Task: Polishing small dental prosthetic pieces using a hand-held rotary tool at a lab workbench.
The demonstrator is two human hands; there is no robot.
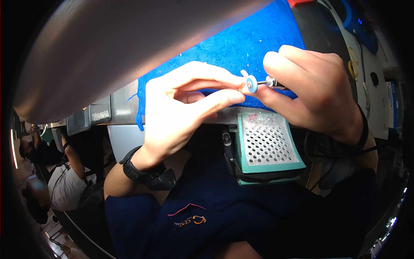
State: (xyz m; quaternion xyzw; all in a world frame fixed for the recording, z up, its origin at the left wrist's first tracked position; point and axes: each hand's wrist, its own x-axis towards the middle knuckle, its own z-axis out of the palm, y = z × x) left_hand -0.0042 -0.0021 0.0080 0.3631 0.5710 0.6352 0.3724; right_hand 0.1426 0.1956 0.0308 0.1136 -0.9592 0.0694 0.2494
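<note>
My right hand [312, 84] is closed around a rotary handpiece [272, 82], mostly hidden in the fist. From its metal tip a thin shank carries a light blue disc-shaped polishing wheel [252, 84]. My left hand [183, 97] pinches a small whitish piece [244, 73] between thumb and fingertips, most of it covered by the fingers and the wheel. The wheel is right at the left fingertips; whether it touches the piece I cannot tell. Both hands are above a blue towel [233, 52], under bright light.
A green-framed tray with a perforated metal plate [267, 144] juts out below my hands. A large, blurred rounded shape [129, 47] blocks the upper left. Dark cables [336, 153] hang by my right forearm. Another person [69, 185] sits at far left.
</note>
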